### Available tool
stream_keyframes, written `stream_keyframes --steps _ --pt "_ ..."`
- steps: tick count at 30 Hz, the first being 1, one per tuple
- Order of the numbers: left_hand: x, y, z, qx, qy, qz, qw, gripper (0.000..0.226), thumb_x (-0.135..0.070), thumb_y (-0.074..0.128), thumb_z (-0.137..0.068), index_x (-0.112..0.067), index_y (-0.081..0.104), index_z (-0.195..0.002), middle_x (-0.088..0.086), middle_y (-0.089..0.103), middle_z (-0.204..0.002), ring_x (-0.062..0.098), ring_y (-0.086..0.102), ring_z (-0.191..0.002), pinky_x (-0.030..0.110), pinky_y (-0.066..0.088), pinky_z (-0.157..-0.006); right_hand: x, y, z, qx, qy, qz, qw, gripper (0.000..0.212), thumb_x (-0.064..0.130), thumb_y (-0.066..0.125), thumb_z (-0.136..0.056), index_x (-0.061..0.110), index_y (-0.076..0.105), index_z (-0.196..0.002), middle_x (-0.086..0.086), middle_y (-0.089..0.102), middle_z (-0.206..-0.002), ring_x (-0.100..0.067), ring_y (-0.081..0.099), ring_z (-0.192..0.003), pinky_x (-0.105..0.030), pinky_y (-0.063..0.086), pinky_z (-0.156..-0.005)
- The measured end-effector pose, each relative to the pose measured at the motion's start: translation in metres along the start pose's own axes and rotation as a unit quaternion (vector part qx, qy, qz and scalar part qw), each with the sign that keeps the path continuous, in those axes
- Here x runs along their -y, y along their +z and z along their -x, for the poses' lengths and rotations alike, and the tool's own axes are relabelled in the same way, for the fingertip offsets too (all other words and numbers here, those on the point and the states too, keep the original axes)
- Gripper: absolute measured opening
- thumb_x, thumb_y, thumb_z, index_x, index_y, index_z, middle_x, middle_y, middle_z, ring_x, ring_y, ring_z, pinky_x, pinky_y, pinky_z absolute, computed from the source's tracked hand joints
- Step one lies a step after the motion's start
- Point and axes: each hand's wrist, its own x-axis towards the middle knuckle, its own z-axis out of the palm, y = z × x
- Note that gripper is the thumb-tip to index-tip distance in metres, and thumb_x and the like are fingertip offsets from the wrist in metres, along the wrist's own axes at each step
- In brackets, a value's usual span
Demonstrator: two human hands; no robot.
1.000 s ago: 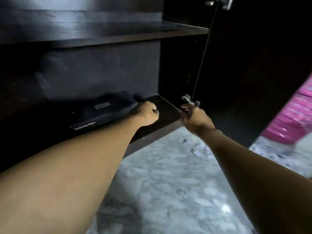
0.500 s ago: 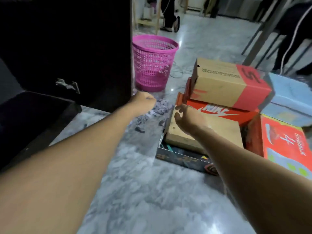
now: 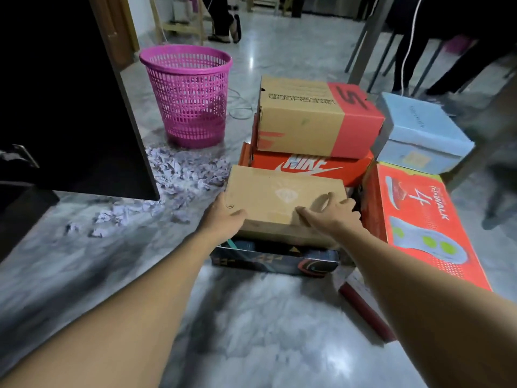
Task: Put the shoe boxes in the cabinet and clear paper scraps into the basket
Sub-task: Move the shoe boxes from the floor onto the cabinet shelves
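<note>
A plain brown shoe box (image 3: 279, 197) lies on top of a dark printed shoe box (image 3: 274, 259) on the floor. My left hand (image 3: 223, 219) grips its near left corner, thumb on the lid. My right hand (image 3: 333, 217) holds its right end, fingers bent over the lid's edge. Behind it a tan-and-red Skechers box (image 3: 313, 119) sits on an orange Nike box (image 3: 307, 166). A pink mesh basket (image 3: 190, 93) stands at the back left. Crumpled paper scraps (image 3: 181, 175) lie strewn in front of it. The dark cabinet (image 3: 16, 208) is at the far left, its door (image 3: 70, 93) open.
To the right a light blue box (image 3: 419, 133) rests above a red Go Walk box (image 3: 425, 219); a maroon box edge (image 3: 363, 301) lies below it. Table legs and people's legs stand behind. Grey marble floor (image 3: 251, 331) spreads in front.
My view swung from inside the cabinet to the stack of boxes. Both hands left the cabinet shelf, crossed to the right and took hold of the brown shoe box.
</note>
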Motion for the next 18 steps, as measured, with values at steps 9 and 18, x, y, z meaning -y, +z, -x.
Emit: stream_keyframes --steps 9,18 --pt "0.017 -0.028 0.003 -0.045 -0.098 0.033 0.994 0.015 -0.038 0.063 -0.085 -0.026 0.061 -0.092 -0.011 0.064 -0.09 0.012 0.06 -0.083 0.026 0.045 -0.068 -0.034 0.017 0.002 0.01 -0.035 -0.258 0.965 0.081 0.059 0.067 -0.082 0.014 0.038 -0.143 -0.012 0.055 -0.138 -0.032 0.054 -0.122 -0.038 0.044 -0.101" --pt "0.029 -0.105 0.034 -0.113 -0.147 -0.009 0.983 0.066 -0.066 0.056 -0.055 -0.021 0.048 -0.103 -0.002 0.058 -0.106 0.023 0.058 -0.101 0.043 0.055 -0.086 0.031 0.02 0.024 0.016 -0.161 -0.267 0.95 0.092 0.082 0.06 -0.064 0.022 0.051 -0.134 -0.004 0.065 -0.124 -0.026 0.061 -0.11 -0.042 0.049 -0.098"
